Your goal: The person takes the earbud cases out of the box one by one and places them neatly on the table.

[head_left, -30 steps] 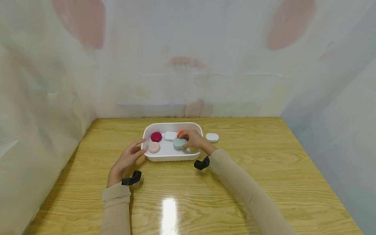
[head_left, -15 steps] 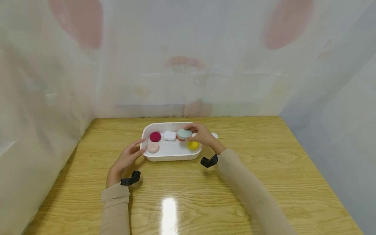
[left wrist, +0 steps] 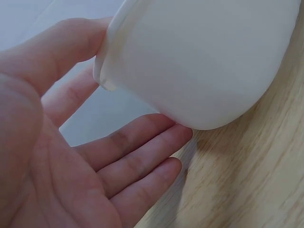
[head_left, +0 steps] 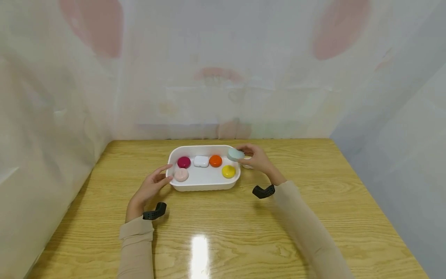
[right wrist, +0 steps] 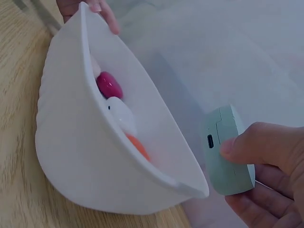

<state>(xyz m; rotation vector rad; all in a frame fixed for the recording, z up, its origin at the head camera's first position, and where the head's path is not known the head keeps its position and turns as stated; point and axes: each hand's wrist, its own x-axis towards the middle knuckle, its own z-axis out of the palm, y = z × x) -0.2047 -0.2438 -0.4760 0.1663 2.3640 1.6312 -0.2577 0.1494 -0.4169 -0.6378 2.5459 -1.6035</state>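
Note:
My right hand pinches a mint-green earbud charging case between thumb and fingers, over the right end of a white plastic bin. In the right wrist view the case shows a charging port and a lid seam. My left hand rests against the bin's left end. In the left wrist view its fingers lie nearly straight against the bin's wall. Inside the bin are a dark red round case, a white case, an orange case, a pale pink case and a yellow case.
Just right of the bin, a white case on the wooden table is mostly hidden by my right hand. Pale curtains hang behind the table and at both sides.
The mint-green case has been lifted from the bin's floor and carried right, past the orange case to the bin's right rim. My left hand has stayed at the left end.

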